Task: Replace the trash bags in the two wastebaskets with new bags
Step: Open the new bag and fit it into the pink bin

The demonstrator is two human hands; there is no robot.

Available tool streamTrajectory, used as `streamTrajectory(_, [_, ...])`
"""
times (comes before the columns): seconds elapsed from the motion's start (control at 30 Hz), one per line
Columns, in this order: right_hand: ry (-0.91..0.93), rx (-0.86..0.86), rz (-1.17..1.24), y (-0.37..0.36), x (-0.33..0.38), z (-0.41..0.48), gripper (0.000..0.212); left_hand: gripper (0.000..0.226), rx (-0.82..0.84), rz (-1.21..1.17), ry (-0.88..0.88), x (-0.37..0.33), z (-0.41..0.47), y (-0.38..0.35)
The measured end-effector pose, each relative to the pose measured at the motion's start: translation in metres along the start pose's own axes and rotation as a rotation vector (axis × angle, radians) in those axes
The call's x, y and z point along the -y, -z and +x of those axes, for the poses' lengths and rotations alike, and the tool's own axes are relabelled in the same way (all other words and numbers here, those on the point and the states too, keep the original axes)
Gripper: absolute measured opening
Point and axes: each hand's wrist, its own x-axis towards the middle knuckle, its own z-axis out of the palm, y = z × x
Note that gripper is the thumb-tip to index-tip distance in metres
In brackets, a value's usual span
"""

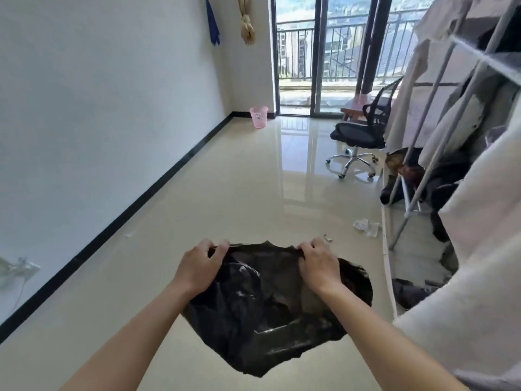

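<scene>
- The left hand [200, 266] is pinching the top edge of a black trash bag [270, 311], with the fingers curled over the rim and the thumb pressing against them, so it is closed tight on the plastic.
- The right hand [318, 265] is gripping the same top edge further toward 3 o'clock, with its fingers bunched down into the plastic and its knuckles facing up.
- The two hands are holding the rim stretched between them, well apart from each other, and both bare forearms are reaching in from 6 o'clock.
- The trash bag is hanging in the air below the hands, above the glossy tiled floor [239, 198], crinkled and billowing out toward 4 o'clock.
- A pink wastebasket [258, 116] is standing far off at 12 o'clock, on the floor just beside the white wall [98, 94] and near the glass balcony door [318, 55]; whether it is lined cannot be told from here.
- A black office chair [363, 131] is sitting at 1 o'clock, in front of a small wooden table [355, 106].
- A clothes rack [462, 108] hung with pale garments is filling the side at 3 o'clock.
- Crumpled scraps of paper [366, 227] are lying on the floor at 2 o'clock, near the foot of the rack.
</scene>
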Motion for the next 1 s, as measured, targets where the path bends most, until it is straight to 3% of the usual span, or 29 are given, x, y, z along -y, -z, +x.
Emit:
streamTrajectory(0.13, [0.125, -0.125, -0.103, -0.013, 0.031, 0.111, 0.022, 0.069, 0.013, 0.438, 0.020, 0.029, 0.099, 0.009])
streamTrajectory(0.27, [0.223, -0.187, -0.235, -0.033, 0.057, 0.237, 0.016, 0.083, 0.137, 0.582, 0.012, 0.057, 0.216, 0.008])
streamTrajectory(0.33, [0.190, -0.105, -0.301, -0.036, 0.071, 0.303, 0.018, 0.077, 0.059, 0.703, -0.044, 0.063, 0.274, 0.010])
streamTrajectory(0.4, [0.156, 0.002, -0.373, -0.035, 0.084, 0.364, 0.022, 0.056, 0.015, 0.776, -0.066, 0.060, 0.336, 0.019])
streamTrajectory(0.5, [0.120, 0.080, -0.312, -0.030, 0.089, 0.450, 0.026, 0.031, 0.066, 0.725, -0.099, 0.038, 0.434, 0.029])
streamTrajectory(0.63, [0.048, 0.046, -0.214, -0.022, 0.074, 0.556, 0.026, 0.016, 0.069, 0.609, -0.178, -0.003, 0.566, 0.024])
streamTrajectory(0.87, [-0.062, 0.053, -0.175, -0.054, 0.009, 0.748, 0.029, 0.036, 0.152, 0.381, -0.185, -0.072, 0.798, -0.034])
streamTrajectory(1.0, [-0.067, 0.127, -0.185, -0.060, -0.017, 0.879, 0.028, 0.035, 0.182, 0.448, -0.208, -0.112, 0.930, -0.051])
